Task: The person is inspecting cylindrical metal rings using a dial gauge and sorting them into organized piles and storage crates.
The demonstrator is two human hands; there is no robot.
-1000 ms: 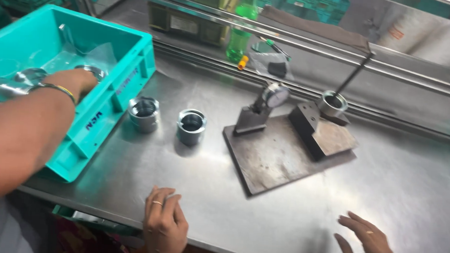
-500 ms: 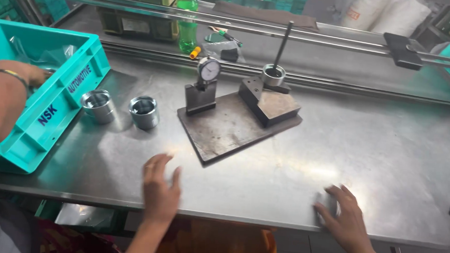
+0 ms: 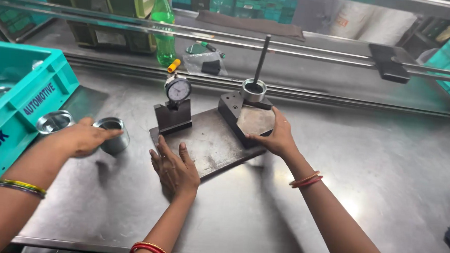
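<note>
Base plate: the dark steel base plate (image 3: pixel 208 143) lies flat on the metal table (image 3: pixel 387 166), mid-bench and skewed, its near corner toward the person.
Left hand: the left hand (image 3: pixel 174 167) lies flat, fingers spread and released, at the plate's near left edge, gripping nothing; it looks placed to press or steady the plate.
Right hand: the right hand (image 3: pixel 277 139) wraps the near right end of the block (image 3: pixel 246 117) on the plate, thumb in front and fingers along its side, a grasp that gives purchase on the heavy end.
Dial gauge: the dial gauge (image 3: pixel 178 89) stands upright on its holder at the plate's far left, face toward the person, so it is readable.
Ring: a metal ring (image 3: pixel 253 90) sits on the block's far end, beside an upright rod (image 3: pixel 262 56).
Co-worker: another person's hand (image 3: pixel 80 138) touches a metal cup (image 3: pixel 115 136); a second cup (image 3: pixel 54 121) stands near the teal crate (image 3: pixel 26 106).
Behind: a green bottle (image 3: pixel 163 31) stands past the rail.
</note>
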